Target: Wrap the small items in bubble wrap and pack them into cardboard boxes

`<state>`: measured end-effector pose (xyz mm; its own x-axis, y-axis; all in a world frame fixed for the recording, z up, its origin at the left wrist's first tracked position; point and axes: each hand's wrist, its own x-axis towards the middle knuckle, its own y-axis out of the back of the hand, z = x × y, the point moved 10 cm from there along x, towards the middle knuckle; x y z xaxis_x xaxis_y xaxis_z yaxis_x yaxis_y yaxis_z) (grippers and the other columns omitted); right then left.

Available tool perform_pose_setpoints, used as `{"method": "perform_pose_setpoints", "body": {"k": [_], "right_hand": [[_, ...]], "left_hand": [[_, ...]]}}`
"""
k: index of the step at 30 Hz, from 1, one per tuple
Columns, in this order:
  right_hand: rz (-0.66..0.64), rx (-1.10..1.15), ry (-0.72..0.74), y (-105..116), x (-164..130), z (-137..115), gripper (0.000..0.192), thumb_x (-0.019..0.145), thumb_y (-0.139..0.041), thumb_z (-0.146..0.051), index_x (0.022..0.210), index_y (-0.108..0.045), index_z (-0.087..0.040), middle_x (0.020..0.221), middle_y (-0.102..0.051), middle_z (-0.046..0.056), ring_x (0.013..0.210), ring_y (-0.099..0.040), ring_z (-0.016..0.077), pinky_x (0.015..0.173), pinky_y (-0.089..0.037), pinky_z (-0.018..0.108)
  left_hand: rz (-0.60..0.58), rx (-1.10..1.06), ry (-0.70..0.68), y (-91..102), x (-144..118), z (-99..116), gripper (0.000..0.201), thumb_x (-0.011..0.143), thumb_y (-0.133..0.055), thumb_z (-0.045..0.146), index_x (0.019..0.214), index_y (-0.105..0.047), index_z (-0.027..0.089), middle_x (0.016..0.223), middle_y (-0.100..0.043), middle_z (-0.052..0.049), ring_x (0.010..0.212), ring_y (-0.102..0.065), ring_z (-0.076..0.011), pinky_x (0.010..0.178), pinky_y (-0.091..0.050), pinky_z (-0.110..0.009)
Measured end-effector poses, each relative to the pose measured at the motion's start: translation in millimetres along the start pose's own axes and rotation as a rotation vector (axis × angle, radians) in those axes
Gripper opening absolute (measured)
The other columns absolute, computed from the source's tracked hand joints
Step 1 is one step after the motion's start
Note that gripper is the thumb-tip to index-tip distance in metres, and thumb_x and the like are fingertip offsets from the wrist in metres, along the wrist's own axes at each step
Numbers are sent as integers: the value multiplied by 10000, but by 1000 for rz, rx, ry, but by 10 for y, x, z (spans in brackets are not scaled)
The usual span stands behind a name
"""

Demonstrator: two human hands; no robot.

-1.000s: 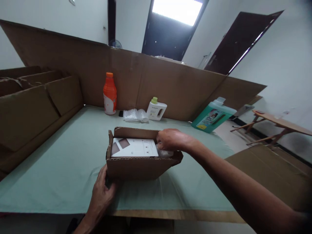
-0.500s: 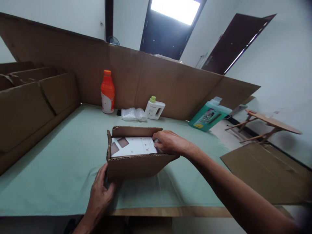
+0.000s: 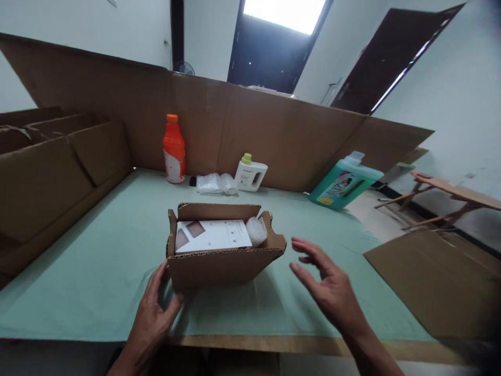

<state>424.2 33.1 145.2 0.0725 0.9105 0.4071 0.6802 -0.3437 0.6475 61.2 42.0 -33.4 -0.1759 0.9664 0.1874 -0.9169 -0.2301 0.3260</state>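
Observation:
An open cardboard box (image 3: pixel 219 269) stands on the green cloth near the table's front edge, flaps up. Inside it lie a white printed box (image 3: pixel 215 233) and, at its right end, a bubble-wrapped roll (image 3: pixel 256 231). My left hand (image 3: pixel 154 308) is at the box's near left corner, fingers apart, with the fingertips by its side; whether they touch is hard to tell. To the right of the box, my right hand (image 3: pixel 324 282) hangs free with its fingers spread, holding nothing.
Along the cardboard screen (image 3: pixel 274 136) stand an orange bottle (image 3: pixel 174 149), bubble wrap (image 3: pixel 215 183), a white bottle with a green cap (image 3: pixel 249 175) and a tilted teal jug (image 3: pixel 342 183). A divided cardboard box (image 3: pixel 43 188) is at left, a cardboard sheet (image 3: pixel 434 282) at right.
My right hand has come out of the box and moved right and down, opening; the wrapped roll now shows where it was. My left hand stays at the left corner.

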Motion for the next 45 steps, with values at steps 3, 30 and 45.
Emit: {"method": "perform_pose_setpoints", "body": {"k": [3, 30, 45], "right_hand": [[-162, 152, -114, -576, -123, 390, 614, 787, -725, -481, 1335, -550, -269, 1337, -638, 111, 1123, -655, 314, 883, -575, 471], [-192, 251, -133, -1198, -216, 155, 491, 773, -735, -514, 1143, -656, -201, 1130, -738, 137, 1027, -682, 356, 871, -568, 506], [-68, 69, 279, -1533, -1020, -505, 521, 903, -560, -152, 1402, -510, -295, 1324, -640, 84, 1208, -618, 273, 973, -553, 435]], "left_hand": [[-34, -36, 1, -3, 34, 50, 737, 803, -662, 422, 1459, -425, 182, 1437, -531, -179, 1333, -520, -344, 1139, -385, -554], [-12, -181, 108, 22, 54, 261, 589, 748, -686, 444, 1254, -566, 167, 1149, -707, -123, 1100, -667, -308, 958, -535, -434], [-164, -224, 92, 534, 1462, 487, 309, 618, -704, 414, 795, -714, 161, 723, -724, -50, 803, -663, -280, 727, -558, -366]]}}
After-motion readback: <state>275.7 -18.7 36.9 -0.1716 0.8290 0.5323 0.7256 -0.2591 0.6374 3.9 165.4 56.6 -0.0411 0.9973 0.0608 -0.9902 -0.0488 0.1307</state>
